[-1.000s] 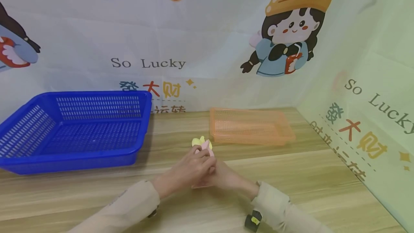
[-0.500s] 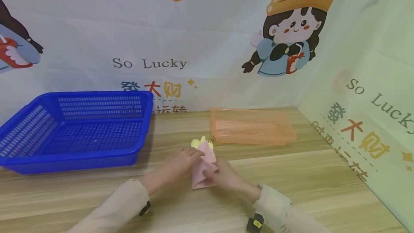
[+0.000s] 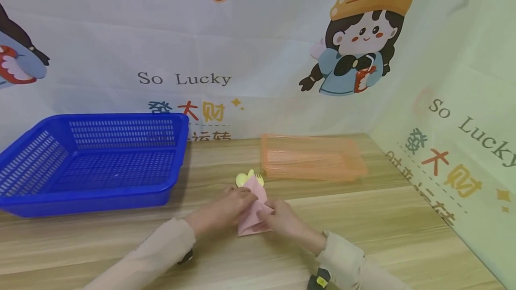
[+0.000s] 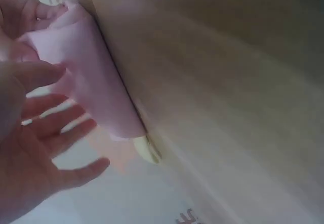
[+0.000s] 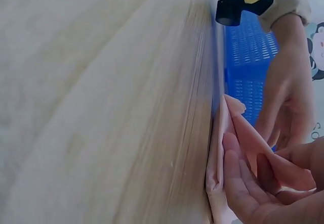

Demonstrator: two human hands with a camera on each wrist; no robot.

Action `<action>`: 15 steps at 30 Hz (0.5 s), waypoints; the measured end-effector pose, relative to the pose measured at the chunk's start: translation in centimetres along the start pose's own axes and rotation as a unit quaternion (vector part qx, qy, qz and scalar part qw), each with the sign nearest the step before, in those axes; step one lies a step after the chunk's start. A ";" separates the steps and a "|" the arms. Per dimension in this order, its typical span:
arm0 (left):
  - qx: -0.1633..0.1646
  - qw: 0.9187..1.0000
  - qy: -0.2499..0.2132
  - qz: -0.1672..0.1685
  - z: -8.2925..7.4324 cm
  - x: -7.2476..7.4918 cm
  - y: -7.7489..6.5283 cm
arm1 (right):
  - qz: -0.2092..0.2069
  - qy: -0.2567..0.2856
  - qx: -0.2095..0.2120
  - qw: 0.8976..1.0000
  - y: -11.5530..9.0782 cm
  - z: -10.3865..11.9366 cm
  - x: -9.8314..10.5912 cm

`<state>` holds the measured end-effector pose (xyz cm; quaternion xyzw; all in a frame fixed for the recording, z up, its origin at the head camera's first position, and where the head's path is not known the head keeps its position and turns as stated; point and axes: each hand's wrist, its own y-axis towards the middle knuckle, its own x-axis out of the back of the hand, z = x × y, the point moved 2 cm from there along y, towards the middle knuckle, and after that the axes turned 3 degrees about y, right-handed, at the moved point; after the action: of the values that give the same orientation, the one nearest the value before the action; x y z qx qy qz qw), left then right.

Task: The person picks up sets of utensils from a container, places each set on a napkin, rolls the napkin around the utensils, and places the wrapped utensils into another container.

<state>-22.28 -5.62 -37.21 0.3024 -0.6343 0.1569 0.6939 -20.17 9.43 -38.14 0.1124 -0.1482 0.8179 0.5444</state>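
Observation:
A pink napkin (image 3: pixel 253 211) lies folded on the table around yellow cutlery. A spoon (image 3: pixel 241 179) and a fork (image 3: pixel 259 178) stick out of its far end, with another yellow piece between them. My left hand (image 3: pixel 225 207) is at the napkin's left side. In the left wrist view its fingers (image 4: pixel 66 133) are spread and fairly straight, with one fingertip against the pink napkin (image 4: pixel 96 82). From the right, my right hand (image 3: pixel 284 220) pinches a raised flap of the napkin. The right wrist view shows that flap (image 5: pixel 253 138) between its thumb and fingers.
A large blue basket (image 3: pixel 121 190) stands at the left. An orange mesh basket (image 3: pixel 314 173) sits behind the napkin, to the right. A printed cloth (image 3: pixel 258 57) hangs behind the wooden table (image 3: pixel 363 227) and along its right side.
My left hand has drawn back left from over the napkin and clasped hands, uncovering it, then come slightly closer again. My right hand still holds the flap.

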 end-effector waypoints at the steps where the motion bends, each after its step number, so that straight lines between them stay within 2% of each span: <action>1: 0.001 1.000 0.020 -0.007 -0.3 0.1 -0.1 | -0.006 -0.001 -0.003 1.000 0.0 0.0 0.0; 3: 0.013 0.998 0.059 -0.007 -1.1 0.4 -0.5 | -0.018 -0.010 -0.009 1.000 -0.1 0.0 -0.1; 6: 0.037 0.995 0.094 0.027 -2.7 0.8 -1.2 | -0.043 -0.053 -0.017 0.998 -0.2 -0.1 -0.1; 9: 0.062 0.990 0.082 0.096 -4.3 1.0 -2.1 | -0.056 -0.070 -0.021 0.996 -0.2 -0.2 -0.2; 11: 0.073 0.987 0.066 0.126 -5.0 1.0 -2.5 | -0.065 -0.077 -0.021 0.995 -0.1 -0.2 -0.2; 13: 0.077 0.985 0.056 0.143 -5.5 0.9 -2.7 | -0.072 -0.088 -0.016 0.993 -0.1 -0.2 -0.2; 15: 0.078 0.985 0.057 0.146 -5.7 0.7 -2.9 | -0.080 -0.106 -0.008 0.991 -0.2 -0.1 -0.1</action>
<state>-15.96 -4.40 -37.22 0.2506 -0.6169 0.3223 0.6728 -19.97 9.43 -38.30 0.2059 -0.2022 0.7541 0.5899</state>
